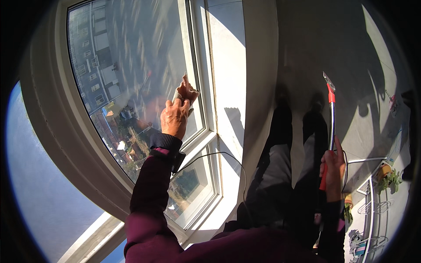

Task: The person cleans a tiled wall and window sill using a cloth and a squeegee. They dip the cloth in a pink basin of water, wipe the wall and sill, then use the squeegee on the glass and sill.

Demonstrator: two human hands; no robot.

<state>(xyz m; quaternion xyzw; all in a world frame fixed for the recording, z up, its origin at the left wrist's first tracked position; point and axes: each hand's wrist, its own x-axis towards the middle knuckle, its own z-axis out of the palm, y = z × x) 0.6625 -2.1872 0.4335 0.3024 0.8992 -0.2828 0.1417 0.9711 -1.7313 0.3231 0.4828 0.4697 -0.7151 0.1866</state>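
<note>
My left hand (177,111) is raised against the window glass (136,65), pressing a small pale cloth or pad (177,95) near the white inner frame bar (193,65). The fingers are closed around that pad. My right hand (334,168) hangs lower at the right and grips a long scraper (331,118) with a red handle, a silvery shaft and a metal blade at its top end. The scraper points away from me, over the grey floor, apart from the window. Both sleeves are dark maroon.
A white window frame (210,140) divides upper and lower panes, which reflect buildings. My dark trouser legs (280,175) stand on the sunlit grey floor (351,57). A thin black cable (219,154) runs from my left wrist. A white wire rack (372,206) with small potted plants (388,177) stands at right.
</note>
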